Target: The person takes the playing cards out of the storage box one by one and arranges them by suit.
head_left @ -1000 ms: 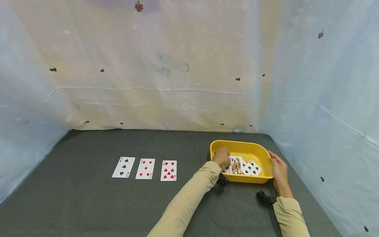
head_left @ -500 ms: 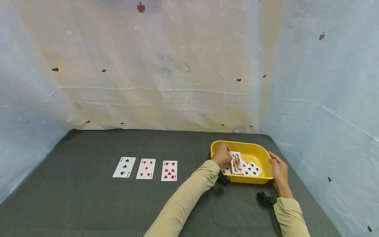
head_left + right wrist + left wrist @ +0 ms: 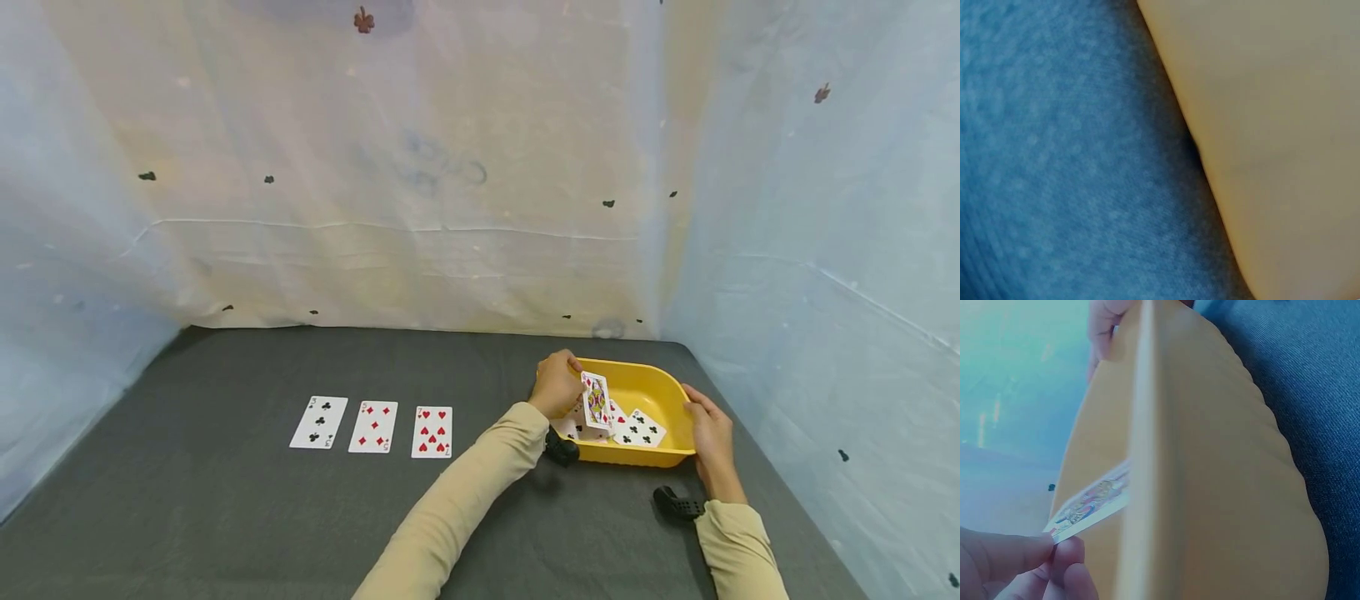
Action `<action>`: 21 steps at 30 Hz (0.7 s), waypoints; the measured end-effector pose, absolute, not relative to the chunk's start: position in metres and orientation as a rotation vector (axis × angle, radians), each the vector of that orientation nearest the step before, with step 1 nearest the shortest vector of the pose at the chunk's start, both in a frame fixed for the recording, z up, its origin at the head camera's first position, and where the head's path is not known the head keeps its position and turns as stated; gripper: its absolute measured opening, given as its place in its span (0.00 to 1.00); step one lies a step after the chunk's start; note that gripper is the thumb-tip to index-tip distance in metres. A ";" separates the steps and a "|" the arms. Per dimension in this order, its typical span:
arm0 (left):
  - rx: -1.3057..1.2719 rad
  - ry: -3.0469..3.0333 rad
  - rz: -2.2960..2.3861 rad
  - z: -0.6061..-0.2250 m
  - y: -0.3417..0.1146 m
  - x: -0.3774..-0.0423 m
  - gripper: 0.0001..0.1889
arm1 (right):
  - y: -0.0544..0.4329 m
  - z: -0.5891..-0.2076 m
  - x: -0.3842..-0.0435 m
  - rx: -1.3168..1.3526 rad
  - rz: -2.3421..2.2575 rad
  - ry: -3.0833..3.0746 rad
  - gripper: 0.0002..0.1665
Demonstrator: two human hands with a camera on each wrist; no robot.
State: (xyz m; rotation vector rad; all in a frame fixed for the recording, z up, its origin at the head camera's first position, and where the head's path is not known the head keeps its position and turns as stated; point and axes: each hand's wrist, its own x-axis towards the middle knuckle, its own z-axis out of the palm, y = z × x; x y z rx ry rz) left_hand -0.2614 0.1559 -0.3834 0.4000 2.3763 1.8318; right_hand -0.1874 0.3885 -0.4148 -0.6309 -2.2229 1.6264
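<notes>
My left hand [image 3: 557, 385] pinches a face card of diamonds [image 3: 597, 402] by its edge. In the left wrist view the thumb and fingers hold one end of the face card [image 3: 1088, 503], which slants up inside the yellow tray [image 3: 637, 382]. On the tray's right end, my right hand [image 3: 711, 433] grips the rim. The right wrist view shows just the tray's outer wall [image 3: 1291, 156] and dark cloth, without the hand. Several other cards lie in the tray, among them a card of clubs [image 3: 640, 428]; some are partly covered.
Left of the tray, three cards lie face up in a row: the three of clubs [image 3: 318, 422], five of diamonds [image 3: 372, 427] and seven of hearts [image 3: 432, 432]. Dark grey cloth [image 3: 247, 517] covers the table. Pale sheeting [image 3: 420, 275] hangs behind and at both sides.
My left hand has raised the face card from the tray's bottom and tilted it, uncovering cards beneath. The right hand keeps its grip on the rim.
</notes>
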 end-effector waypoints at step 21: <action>0.478 2.104 1.968 -0.370 0.120 -0.258 0.13 | 0.391 -0.418 -0.188 -0.618 1.636 -2.209 0.27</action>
